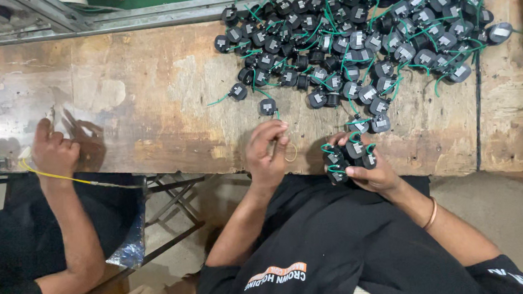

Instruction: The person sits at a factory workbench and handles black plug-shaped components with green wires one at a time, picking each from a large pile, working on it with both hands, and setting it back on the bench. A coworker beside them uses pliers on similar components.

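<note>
My right hand (372, 172) grips a bunch of several small black round parts with green wires (348, 154), held at the near edge of the worn wooden table (145, 94). My left hand (265, 153) is just left of it, fingers pinched on a thin yellowish band (291, 154) that loops out beside the fingers. A single black part (268, 107) lies on the table just beyond my left hand. A large pile of the same black parts with green wires (364, 33) covers the far right of the table.
At the left, a co-worker's hand (53, 151) rests on the table edge with a yellow wire (65, 177) running under it. A metal rail (158, 15) runs along the table's far side. A metal frame (173, 210) stands below the table.
</note>
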Available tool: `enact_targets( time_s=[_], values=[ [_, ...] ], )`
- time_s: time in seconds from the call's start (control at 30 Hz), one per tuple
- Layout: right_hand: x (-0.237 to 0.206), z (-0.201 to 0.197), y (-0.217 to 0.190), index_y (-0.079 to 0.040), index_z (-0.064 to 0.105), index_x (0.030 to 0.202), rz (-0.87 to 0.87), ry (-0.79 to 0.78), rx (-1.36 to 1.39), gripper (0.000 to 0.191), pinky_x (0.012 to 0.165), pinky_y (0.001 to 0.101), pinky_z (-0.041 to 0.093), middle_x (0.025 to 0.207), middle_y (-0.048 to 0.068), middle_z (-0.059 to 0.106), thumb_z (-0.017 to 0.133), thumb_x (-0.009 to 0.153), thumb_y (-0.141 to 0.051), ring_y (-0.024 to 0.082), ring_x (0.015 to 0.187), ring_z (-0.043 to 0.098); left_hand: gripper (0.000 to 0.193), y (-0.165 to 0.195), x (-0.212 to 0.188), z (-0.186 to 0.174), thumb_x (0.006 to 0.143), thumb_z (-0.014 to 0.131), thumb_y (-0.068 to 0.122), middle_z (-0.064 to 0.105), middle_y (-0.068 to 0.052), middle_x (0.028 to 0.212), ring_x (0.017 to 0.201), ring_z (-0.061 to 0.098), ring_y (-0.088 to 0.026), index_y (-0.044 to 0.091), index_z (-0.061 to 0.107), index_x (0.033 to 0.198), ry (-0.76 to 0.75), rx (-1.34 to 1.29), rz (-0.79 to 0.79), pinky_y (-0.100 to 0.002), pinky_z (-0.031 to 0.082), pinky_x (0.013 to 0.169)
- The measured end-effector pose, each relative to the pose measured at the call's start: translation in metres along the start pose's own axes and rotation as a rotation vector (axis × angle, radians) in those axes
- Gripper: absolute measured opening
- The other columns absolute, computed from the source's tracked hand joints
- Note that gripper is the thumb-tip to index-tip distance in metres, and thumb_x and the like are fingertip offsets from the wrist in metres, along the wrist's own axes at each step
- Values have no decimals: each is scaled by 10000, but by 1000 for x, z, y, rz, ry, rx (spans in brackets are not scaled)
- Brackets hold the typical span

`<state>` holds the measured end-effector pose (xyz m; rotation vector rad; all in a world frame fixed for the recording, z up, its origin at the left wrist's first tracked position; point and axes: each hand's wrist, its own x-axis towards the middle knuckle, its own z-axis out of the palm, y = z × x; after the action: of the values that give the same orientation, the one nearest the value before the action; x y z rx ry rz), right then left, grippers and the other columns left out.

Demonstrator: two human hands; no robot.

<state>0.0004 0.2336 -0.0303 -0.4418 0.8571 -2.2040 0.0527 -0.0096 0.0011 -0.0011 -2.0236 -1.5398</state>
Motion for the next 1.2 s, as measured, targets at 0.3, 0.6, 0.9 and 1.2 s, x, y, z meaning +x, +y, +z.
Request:
enact_targets(
  time_s=[0.3, 0.6, 0.9, 1.2],
  values=[
    [-11, -18, 5, -60, 473, 1319, 44, -23, -155, 604, 1044, 448, 521, 1334, 120, 491, 798, 811, -82, 261, 1260, 560, 386, 9, -15, 37, 883, 619, -116, 715, -112, 1300, 1260, 681, -285, 59, 709, 1215, -375, -144, -73, -381, 541, 1076],
    [-16, -22, 8, -53, 446, 1361, 80, -38, -140, 666, 1056, 403, 491, 1316, 91, 527, 809, 803, -84, 229, 1266, 550, 368, 14, 3, 28, 778, 629, -127, 730, -82, 1254, 1202, 673, -296, 74, 742, 1065, -488, -119, 42, -404, 520, 1062],
    [-12, -9, 2, -65, 411, 1393, 85, -21, 151, 682, 996, 441, 544, 1334, 208, 504, 766, 815, 1, 329, 1150, 656, 370, 33, -5, 22, 854, 653, -89, 673, -103, 1349, 1257, 651, -320, 29, 697, 1202, -375, 72, 56, -415, 483, 1104],
    [-18, -23, 5, -65, 452, 1352, -1, 8, 226, 628, 882, 447, 573, 1352, 181, 481, 801, 836, 11, 343, 1135, 653, 199, -3, -16, -21, 964, 693, -58, 691, -127, 1211, 1139, 681, -269, 35, 678, 1140, 199, 258, 180, -358, 565, 1012]
  ],
)
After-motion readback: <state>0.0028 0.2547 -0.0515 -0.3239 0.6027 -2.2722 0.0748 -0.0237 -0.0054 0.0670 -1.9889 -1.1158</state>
